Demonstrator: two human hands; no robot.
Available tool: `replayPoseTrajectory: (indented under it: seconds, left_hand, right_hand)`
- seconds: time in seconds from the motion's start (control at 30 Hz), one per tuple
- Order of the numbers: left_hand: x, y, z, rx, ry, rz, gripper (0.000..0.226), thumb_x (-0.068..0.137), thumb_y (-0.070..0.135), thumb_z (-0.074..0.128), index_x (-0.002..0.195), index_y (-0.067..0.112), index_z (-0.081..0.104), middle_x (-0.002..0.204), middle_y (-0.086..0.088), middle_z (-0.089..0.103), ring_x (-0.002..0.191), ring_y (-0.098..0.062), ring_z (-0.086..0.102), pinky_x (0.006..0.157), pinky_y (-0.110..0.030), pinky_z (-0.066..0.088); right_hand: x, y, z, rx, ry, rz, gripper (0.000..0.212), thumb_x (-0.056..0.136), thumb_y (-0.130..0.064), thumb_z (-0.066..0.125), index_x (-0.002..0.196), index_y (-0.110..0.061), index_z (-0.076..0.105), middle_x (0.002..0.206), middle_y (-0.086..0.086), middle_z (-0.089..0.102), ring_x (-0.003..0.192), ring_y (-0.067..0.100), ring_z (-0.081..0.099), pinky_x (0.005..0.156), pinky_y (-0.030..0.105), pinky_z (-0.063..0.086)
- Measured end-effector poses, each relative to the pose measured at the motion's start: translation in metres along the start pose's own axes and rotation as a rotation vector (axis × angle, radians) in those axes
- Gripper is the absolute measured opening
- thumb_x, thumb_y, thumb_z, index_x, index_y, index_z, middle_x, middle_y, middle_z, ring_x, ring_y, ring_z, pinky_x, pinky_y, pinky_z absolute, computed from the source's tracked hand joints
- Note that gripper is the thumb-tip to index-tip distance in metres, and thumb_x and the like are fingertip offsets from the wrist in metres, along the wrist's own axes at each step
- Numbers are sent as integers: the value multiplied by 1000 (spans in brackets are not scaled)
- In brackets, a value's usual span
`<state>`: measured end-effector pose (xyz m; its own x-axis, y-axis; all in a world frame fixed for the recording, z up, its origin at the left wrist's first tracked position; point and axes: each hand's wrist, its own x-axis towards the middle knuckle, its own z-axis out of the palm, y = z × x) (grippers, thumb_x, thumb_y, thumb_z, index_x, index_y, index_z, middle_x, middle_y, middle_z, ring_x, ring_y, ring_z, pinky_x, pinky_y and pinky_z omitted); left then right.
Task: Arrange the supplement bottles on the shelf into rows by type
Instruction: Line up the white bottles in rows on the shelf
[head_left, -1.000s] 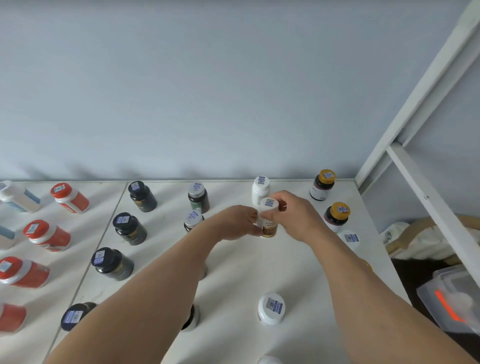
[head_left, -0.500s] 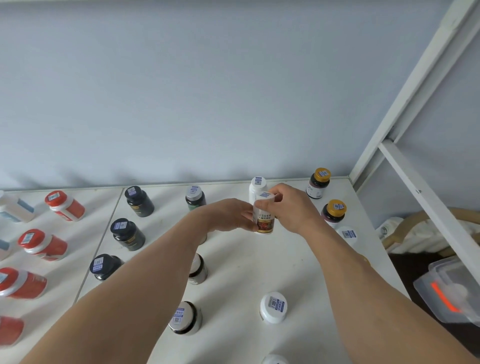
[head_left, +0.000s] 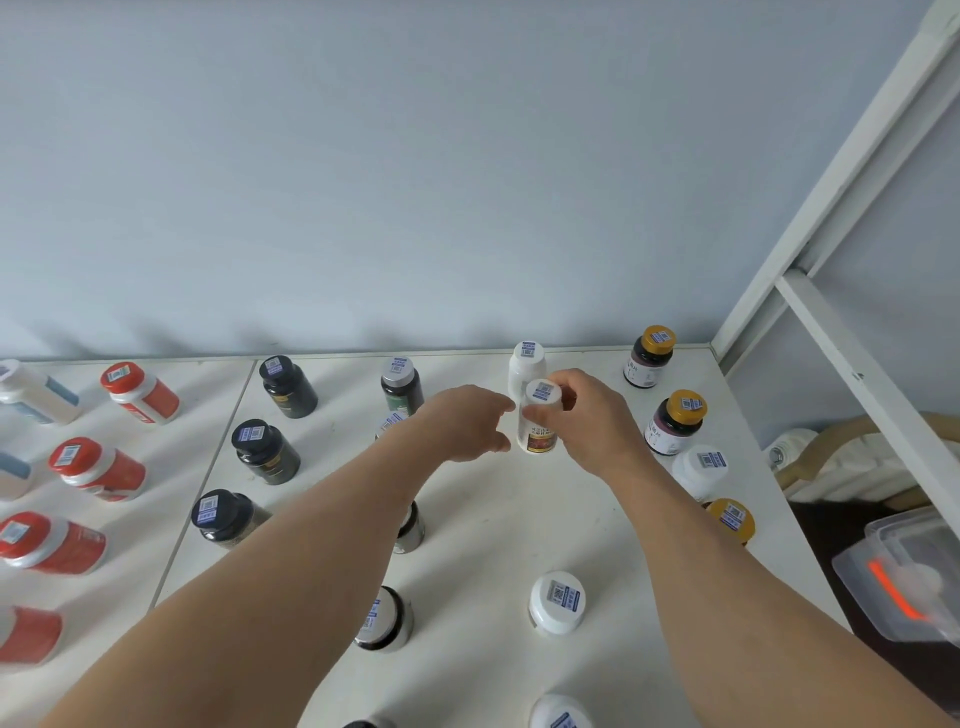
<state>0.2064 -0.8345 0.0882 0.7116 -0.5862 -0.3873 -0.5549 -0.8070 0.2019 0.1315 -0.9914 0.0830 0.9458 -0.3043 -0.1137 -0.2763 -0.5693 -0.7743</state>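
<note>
My right hand (head_left: 589, 423) grips a small white bottle with a red and orange label (head_left: 540, 434) by its cap and upper body, holding it upright just in front of a taller plain white bottle (head_left: 525, 364) at the back of the white shelf (head_left: 509, 525). My left hand (head_left: 465, 423) is beside the small bottle on its left, fingers loosely curled at its side and no longer wrapped round it. Whether the bottle's base touches the shelf is unclear.
Black bottles (head_left: 288, 387) stand in a column at left centre and red-capped ones (head_left: 96, 467) further left. Yellow-capped bottles (head_left: 675, 423) and a white-capped jar (head_left: 698, 467) line the right edge. Another white-capped jar (head_left: 557, 603) stands near me. A clear plastic box (head_left: 904, 582) lies beyond the shelf frame (head_left: 831, 182).
Both hands held the small bottle a second ago; my left hand has since loosened and drawn slightly off it, while the right keeps its grip. The bottle has stayed in nearly the same place.
</note>
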Motion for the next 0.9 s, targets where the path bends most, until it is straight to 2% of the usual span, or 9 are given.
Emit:
replayPoseTrajectory:
  seconds: [0.1, 0.2, 0.33, 0.4, 0.47, 0.57, 0.67, 0.8, 0.9]
  left_hand:
    - [3, 2, 4, 181, 84, 51, 47, 96, 39, 50, 141, 28, 44, 135, 5, 55, 123, -20, 53, 92, -37, 48]
    - [6, 3, 7, 263, 154, 82, 39, 97, 38, 48, 133, 25, 50, 126, 4, 59, 112, -22, 59, 83, -36, 50]
    - [10, -1, 8, 240, 191, 56, 38, 97, 38, 46, 131, 22, 51, 125, 3, 59, 111, -23, 59, 81, -36, 49]
    - [12, -5, 6, 175, 202, 23, 38, 98, 38, 45, 131, 21, 51, 124, 2, 59, 112, -22, 58, 80, -36, 48]
    - [15, -9, 5, 121, 204, -2, 38, 98, 38, 45, 131, 19, 51, 123, 0, 58, 114, -23, 56, 81, -36, 49]
    - [21, -12, 4, 43, 185, -41, 39, 98, 36, 45, 132, 17, 49, 126, -2, 57, 116, -24, 54, 86, -38, 49]
    - [28, -13, 4, -3, 157, -66, 41, 98, 35, 47, 133, 15, 48, 129, -3, 55, 118, -25, 53, 89, -40, 48]
    - [38, -14, 4, -64, 112, -96, 43, 97, 36, 48, 135, 14, 47, 134, -4, 52, 122, -26, 51, 94, -41, 46]
    - [43, -17, 6, -139, 94, -110, 46, 97, 35, 50, 139, 15, 45, 140, -3, 49, 129, -25, 45, 101, -40, 42]
  right_hand:
    - [-1, 10, 9, 39, 5, 7, 39, 78, -38, 76, 112, -27, 60, 105, -5, 63, 94, 13, 60, 79, 29, 49]
    - [-3, 16, 15, 54, 0, 11, 39, 76, -35, 77, 110, -25, 60, 105, -5, 62, 94, 13, 60, 78, 28, 49]
    - [-6, 21, 16, 37, -36, 19, 42, 74, -36, 78, 108, -25, 56, 105, -5, 59, 89, 8, 59, 67, 18, 44]
    - [-6, 22, 15, 48, -73, 29, 53, 70, -45, 78, 113, -27, 53, 110, -9, 55, 94, 6, 56, 73, 22, 44]
    - [2, 20, 12, 41, -37, 19, 61, 74, -55, 71, 123, -28, 49, 120, -10, 51, 108, 8, 51, 85, 27, 40]
    - [28, 11, 4, 2, 50, -14, 61, 85, -50, 62, 137, -25, 43, 139, -4, 45, 126, 12, 43, 95, 26, 34]
    - [57, 1, -1, -80, -40, -24, 69, 86, -44, 64, 146, -26, 34, 150, -5, 35, 135, 12, 36, 98, 24, 30]
    - [81, -1, 0, -144, -220, -16, 72, 86, -37, 67, 148, -30, 31, 149, -6, 38, 132, 13, 40, 97, 24, 31]
    - [87, 0, 1, -157, -250, -29, 59, 90, -32, 65, 143, -31, 40, 136, -3, 52, 115, 16, 52, 87, 23, 34]
